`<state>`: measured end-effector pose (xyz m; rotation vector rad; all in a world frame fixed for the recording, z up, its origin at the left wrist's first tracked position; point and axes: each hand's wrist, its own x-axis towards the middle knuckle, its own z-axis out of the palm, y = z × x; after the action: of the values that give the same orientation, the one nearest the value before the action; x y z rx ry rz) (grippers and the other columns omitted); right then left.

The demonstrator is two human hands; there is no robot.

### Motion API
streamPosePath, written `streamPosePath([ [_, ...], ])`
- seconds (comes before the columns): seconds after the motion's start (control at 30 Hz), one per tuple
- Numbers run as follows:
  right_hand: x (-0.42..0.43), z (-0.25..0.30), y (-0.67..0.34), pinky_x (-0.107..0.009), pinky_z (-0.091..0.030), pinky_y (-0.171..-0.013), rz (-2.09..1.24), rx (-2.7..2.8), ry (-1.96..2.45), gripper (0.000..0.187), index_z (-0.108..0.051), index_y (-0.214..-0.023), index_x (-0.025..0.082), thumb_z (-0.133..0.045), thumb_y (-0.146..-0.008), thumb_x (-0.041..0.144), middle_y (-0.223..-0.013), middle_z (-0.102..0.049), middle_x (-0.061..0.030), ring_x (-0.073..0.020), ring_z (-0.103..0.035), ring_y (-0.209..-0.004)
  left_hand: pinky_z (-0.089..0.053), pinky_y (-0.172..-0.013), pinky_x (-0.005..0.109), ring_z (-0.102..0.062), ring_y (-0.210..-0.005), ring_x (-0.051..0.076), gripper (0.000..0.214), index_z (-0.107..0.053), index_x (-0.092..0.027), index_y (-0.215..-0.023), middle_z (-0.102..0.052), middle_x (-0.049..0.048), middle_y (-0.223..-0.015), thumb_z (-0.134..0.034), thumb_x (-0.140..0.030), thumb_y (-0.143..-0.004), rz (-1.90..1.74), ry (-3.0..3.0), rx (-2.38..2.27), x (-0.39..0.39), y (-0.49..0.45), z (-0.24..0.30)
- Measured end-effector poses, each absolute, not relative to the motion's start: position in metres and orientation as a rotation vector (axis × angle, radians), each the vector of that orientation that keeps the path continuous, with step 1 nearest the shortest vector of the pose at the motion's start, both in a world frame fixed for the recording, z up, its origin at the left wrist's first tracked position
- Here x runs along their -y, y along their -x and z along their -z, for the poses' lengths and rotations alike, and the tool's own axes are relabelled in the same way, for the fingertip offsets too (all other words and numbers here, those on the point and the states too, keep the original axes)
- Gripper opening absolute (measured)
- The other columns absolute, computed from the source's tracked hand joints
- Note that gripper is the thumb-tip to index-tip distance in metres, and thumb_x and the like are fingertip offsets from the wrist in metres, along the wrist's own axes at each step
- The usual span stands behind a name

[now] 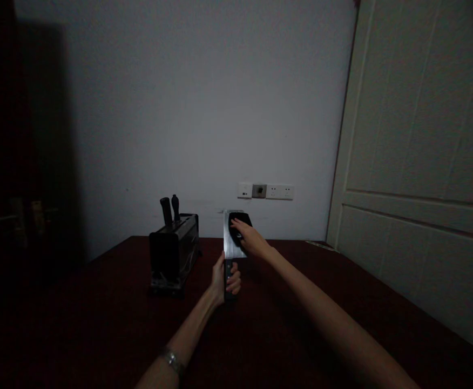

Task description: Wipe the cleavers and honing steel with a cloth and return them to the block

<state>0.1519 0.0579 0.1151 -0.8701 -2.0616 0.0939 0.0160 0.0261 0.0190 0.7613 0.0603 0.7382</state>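
A cleaver (229,246) stands upright above the table, its broad shiny blade pointing up. My left hand (221,280) is wrapped round its black riveted handle. Against the right part of the blade lies a dark cloth-like piece (240,220), and my right hand (249,237) grips it from the right with bent fingers. The dark piece hides part of the blade; its exact kind is hard to make out in the dim light. To the left of my hands stands a dark knife block (175,246) with two black handles (170,209) sticking up from its top.
Everything rests on a dark red table (285,302). A pale wall (204,108) rises behind it, with a row of sockets and switches (265,191). On the right is a light panelled door (418,162); the left side is in deep shadow.
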Motion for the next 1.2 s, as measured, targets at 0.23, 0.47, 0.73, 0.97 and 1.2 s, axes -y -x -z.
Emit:
streamPosePath([
  [0.23, -0.015, -0.069, -0.14, -0.036, -0.029, -0.107, 0.159, 2.41, 0.796, 0.063, -0.045, -0.126, 0.009, -0.04, -0.064, -0.005, -0.137, -0.04, -0.0135, -0.0169, -0.028, -0.131, -0.024, -0.026, 0.02, -0.023, -0.02, 0.007, 0.066, -0.038, -0.017, -0.044, -0.026, -0.004, -0.029, -0.016, -0.066, -0.083, -0.864, -0.707, -0.207, -0.029, -0.014, -0.015],
  [0.47, -0.055, -0.109, -0.151, -0.038, -0.024, -0.108, 0.24, 2.273, 0.875, 0.049, -0.04, -0.132, 0.012, -0.042, -0.083, 0.014, -0.141, -0.034, -0.0115, -0.0173, -0.025, -0.132, -0.024, -0.026, 0.02, -0.021, -0.021, 0.008, 0.064, -0.042, -0.017, -0.051, -0.028, -0.0049, -0.031, -0.015, -0.066, -0.083, -0.8, -0.816, -0.092, -0.022, -0.021, -0.017],
  [0.73, -0.038, -0.103, -0.143, -0.044, -0.022, -0.107, 0.358, 2.184, 1.04, 0.055, -0.036, -0.134, 0.01, -0.032, -0.09, 0.042, -0.143, -0.028, -0.0139, -0.0221, -0.021, -0.133, -0.024, -0.026, 0.02, -0.021, -0.021, 0.008, 0.065, -0.042, -0.017, -0.051, -0.028, -0.0047, -0.03, -0.014, -0.066, -0.083, -0.795, -0.849, -0.132, -0.022, -0.015, -0.023],
  [0.97, -0.009, -0.073, -0.137, -0.041, -0.022, -0.108, 0.344, 2.288, 1.049, 0.056, -0.027, -0.138, 0.014, -0.029, -0.091, 0.044, -0.145, -0.021, -0.011, -0.0199, -0.017, -0.134, -0.023, -0.025, 0.02, -0.023, -0.02, 0.008, 0.065, -0.037, -0.018, -0.045, -0.027, -0.0039, -0.027, -0.021, -0.07, -0.08, -0.876, -0.773, -0.241, -0.025, -0.015, -0.021],
  [1.2, -0.055, -0.13, -0.121, -0.043, -0.017, -0.108, 0.198, 2.074, 1.139, 0.062, -0.036, -0.134, 0.009, -0.026, -0.09, 0.05, -0.143, -0.026, -0.014, -0.0223, -0.017, -0.134, -0.022, -0.025, 0.019, -0.02, -0.021, 0.008, 0.064, -0.04, -0.018, -0.051, -0.028, -0.0049, -0.03, -0.014, -0.066, -0.083, -0.832, -0.813, -0.057, -0.015, -0.024, -0.024],
])
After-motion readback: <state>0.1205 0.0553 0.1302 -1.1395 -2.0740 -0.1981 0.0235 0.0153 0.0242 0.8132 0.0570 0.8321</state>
